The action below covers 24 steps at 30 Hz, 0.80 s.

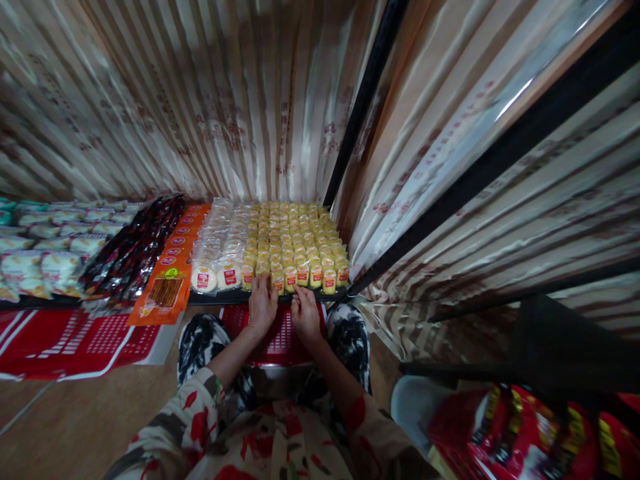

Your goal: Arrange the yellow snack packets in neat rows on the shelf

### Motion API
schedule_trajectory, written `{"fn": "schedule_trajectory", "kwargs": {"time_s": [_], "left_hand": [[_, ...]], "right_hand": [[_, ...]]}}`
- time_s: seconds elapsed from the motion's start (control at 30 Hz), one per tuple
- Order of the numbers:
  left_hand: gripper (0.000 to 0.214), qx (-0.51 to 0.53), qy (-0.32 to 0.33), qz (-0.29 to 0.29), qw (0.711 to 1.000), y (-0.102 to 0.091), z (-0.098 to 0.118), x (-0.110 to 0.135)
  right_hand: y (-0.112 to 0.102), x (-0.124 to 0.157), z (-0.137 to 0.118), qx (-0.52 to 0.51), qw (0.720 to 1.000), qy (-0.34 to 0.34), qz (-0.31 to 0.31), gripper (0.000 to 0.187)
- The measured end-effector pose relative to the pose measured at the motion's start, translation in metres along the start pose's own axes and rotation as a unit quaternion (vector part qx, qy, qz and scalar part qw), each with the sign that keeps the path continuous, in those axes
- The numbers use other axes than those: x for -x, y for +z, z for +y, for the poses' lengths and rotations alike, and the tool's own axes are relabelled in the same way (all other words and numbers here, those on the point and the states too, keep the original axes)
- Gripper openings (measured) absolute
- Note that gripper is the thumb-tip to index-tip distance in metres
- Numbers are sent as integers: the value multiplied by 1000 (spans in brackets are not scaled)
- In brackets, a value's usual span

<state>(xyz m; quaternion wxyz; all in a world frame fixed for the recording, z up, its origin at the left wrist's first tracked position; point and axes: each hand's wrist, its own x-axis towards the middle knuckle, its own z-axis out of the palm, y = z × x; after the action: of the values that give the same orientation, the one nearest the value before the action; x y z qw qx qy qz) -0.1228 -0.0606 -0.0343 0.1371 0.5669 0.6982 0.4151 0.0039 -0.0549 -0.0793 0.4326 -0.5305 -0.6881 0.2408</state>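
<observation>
Small yellow snack packets (300,243) with red-and-white labels stand in tight rows on a dark shelf at the centre. My left hand (263,308) is at the front row, its fingers closed around a yellow packet that they partly cover. Close beside it on the right, my right hand (306,315) has its fingers bent together, the tips against the lower front of the row. Whatever sits between those fingertips is hidden. Just left of the yellow rows are clear packets of round white pastries (230,277).
Orange snack packets (167,293), dark glossy packets (135,250) and white packets (60,267) fill the shelf leftward. Below hangs a red printed sheet (75,343). Black frame bars (480,160) cross pleated sheeting. Red bags (525,427) sit at lower right by a pale tub (413,407).
</observation>
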Motion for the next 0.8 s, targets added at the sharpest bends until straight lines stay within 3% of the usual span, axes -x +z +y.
{"fn": "schedule_trajectory", "kwargs": {"time_s": [0.3, 0.5, 0.8], "left_hand": [[30, -10, 29, 17, 999, 4, -8, 8], [17, -60, 76, -12, 995, 9, -18, 14], [23, -97, 94, -39, 990, 12, -18, 5]], "right_hand": [[0, 1, -1, 2, 1000, -9, 2, 42], [3, 1, 3, -1, 1000, -7, 9, 42], [6, 2, 9, -2, 1000, -1, 4, 44]]}}
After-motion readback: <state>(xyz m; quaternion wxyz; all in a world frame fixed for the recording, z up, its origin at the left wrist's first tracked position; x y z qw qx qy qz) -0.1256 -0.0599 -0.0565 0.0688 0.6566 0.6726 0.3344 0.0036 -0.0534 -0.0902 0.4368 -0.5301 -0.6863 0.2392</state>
